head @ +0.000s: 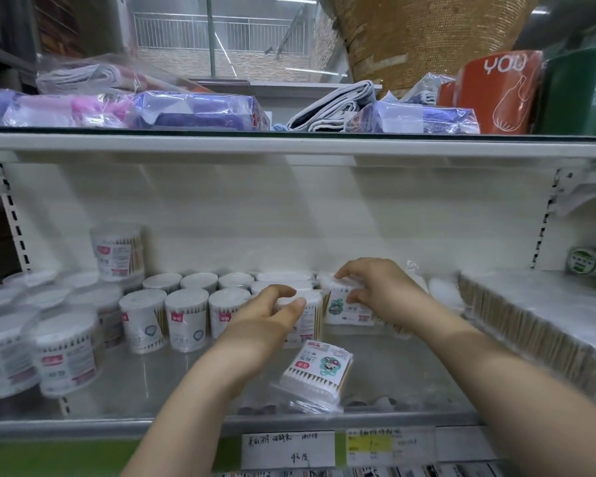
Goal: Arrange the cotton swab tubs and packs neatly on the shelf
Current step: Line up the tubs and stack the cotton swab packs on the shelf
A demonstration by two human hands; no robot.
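**A:** What do the swab goods look like?

**B:** The tubs are clear and round, with white tops, red tags and wooden sticks showing through the sides. The packs are clear bags with a cartoon label. One flat pack [315, 371] lies on its back on the shelf [145, 390], label up and turned askew.

**A:** And the hands?

**B:** Just behind the flat pack, the left hand [269, 315] curls its fingers and thumb round the top of a tub [307, 320]. Behind the flat pack and slightly to the right, the right hand [372, 287] clasps the top of a standing pack [346, 309], which sits just beside that tub.

**A:** The other stock?

**B:** Left of the flat pack, small tubs [186, 318] stand upright in two rows. Further left, larger tubs [66, 352] crowd together, blurred, and a stacked tub [117, 251] sits on top of others at the back. Right of the flat pack lie big wrapped bundles [530, 325] of swabs.

**A:** And the surface and the room?

**B:** It is a pale metal shelf with a white back panel. Below the flat pack, price labels [288, 449] with handwriting hang on the front edge. High above it, an upper shelf [289, 142] carries wrapped cloths [193, 111] and an orange packet [499, 91]. Beyond that is a window with a railing.
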